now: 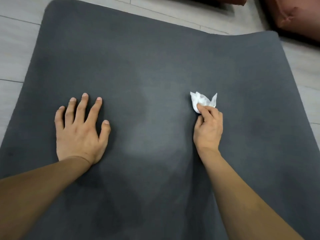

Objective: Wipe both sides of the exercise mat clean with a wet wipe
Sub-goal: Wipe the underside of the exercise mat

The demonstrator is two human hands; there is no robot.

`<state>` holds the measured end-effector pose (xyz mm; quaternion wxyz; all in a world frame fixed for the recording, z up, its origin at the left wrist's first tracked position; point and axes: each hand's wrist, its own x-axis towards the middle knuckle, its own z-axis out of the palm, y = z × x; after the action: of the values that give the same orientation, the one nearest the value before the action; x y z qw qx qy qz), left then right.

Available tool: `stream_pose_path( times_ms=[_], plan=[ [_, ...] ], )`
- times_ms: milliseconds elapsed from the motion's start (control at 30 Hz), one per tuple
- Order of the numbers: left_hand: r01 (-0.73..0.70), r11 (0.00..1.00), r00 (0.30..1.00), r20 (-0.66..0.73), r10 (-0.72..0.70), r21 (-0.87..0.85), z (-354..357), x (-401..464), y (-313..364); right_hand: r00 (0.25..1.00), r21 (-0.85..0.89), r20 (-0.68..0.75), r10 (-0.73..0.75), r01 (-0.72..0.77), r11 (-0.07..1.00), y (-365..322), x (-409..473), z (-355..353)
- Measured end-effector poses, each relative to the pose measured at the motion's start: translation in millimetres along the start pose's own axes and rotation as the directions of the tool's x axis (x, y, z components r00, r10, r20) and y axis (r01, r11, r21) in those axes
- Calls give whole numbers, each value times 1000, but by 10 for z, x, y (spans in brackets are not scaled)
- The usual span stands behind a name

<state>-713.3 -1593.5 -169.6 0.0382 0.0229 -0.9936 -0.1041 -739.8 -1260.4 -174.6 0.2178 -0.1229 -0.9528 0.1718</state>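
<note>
Underneath everything, pale floor [15, 49] planks carry the dark grey mat [138, 58], which lies flat and fills most of the view; its far right corner lifts in a slight wave near a reddish-brown cushion [297, 16]. Darker, damp-looking patches show low on the mat and at its right, with a paler sheen down the middle, so this side looks partly wiped, though I judge that only from the tone. The left hand [79, 130] lies flat on the mat, fingers straight and spread, pressing it down. The right hand [207, 127] has its fingers curled round a crumpled white wipe [201, 101], pinching its near end while the loose corners stick up beyond the fingertips; the wipe's lower edge seems to touch the mat. To do this step well, the wipe wants flattening under the fingers so more of it meets the surface, then long overlapping strokes away from the body toward the far edge. The left hand should keep the mat from creeping, and the lifted corner needs pressing down as the wipe reaches it. The underside is yet to be shown
</note>
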Motion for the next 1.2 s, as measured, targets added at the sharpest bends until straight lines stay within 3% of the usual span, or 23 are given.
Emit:
stream_pose_path(
  times_ms=[133, 300, 400, 500, 600, 667, 700, 767, 833, 900, 967, 1033, 1100, 1167, 1200],
  plan=[
    [-15, 999, 998, 58, 12, 40, -23, -10, 34, 999, 50, -30, -28, 29, 998, -2, 49, -8],
    [-199, 978, 960, 213, 182, 58, -264, -939, -89, 998, 47, -39, -44, 46, 998, -10, 68, -5],
    [-189, 981, 957, 230, 176, 36, -334, -1479, -185, 1000, 51, -14, -7, 8, 999, 33, 70, 55],
    [-180, 982, 961, 221, 165, 52, -287, -1427, -211, 999, 57, -23, -42, 43, 997, 38, 72, 59],
    [-180, 982, 962, 217, 164, 60, -284, -1415, -202, 993, 84, -22, 116, -114, 990, -199, 68, 56],
    [-181, 982, 962, 217, 165, 58, -265, -1425, -205, 965, 208, -60, 254, -237, 949, -661, -75, 163],
    [-183, 981, 961, 223, 165, 62, -266, -1418, -206, 969, 295, -71, 235, -205, 933, -971, -198, 248],
    [-173, 983, 964, 213, 158, 56, -268, -1395, -214, 999, 401, -39, -15, 29, 916, -1625, -523, 372],
    [-179, 982, 965, 202, 164, 57, -259, -1400, -215, 923, 343, 73, -379, 333, 878, -1894, -792, 377],
    [-172, 984, 965, 206, 161, 37, -273, -1405, -220, 848, 304, 127, -514, 460, 834, -1598, -688, 291],
    [-169, 985, 966, 203, 160, 27, -277, -1402, -220, 900, 165, 139, -412, 390, 906, -931, -494, 117],
    [-161, 987, 966, 204, 155, 9, -288, -1398, -203, 981, -27, 78, -180, 182, 983, -169, -321, -198],
    [-158, 987, 970, 190, 154, 9, -284, -1380, -204, 997, -150, 68, 45, -34, 988, 185, -296, -422],
    [-163, 987, 969, 191, 157, 14, -289, -1385, -204, 988, -133, 40, 149, -142, 981, -14, -319, -281],
    [-164, 986, 969, 189, 158, 13, -292, -1386, -206, 983, -1, 9, 185, -185, 983, -274, -331, -160]
  ],
)
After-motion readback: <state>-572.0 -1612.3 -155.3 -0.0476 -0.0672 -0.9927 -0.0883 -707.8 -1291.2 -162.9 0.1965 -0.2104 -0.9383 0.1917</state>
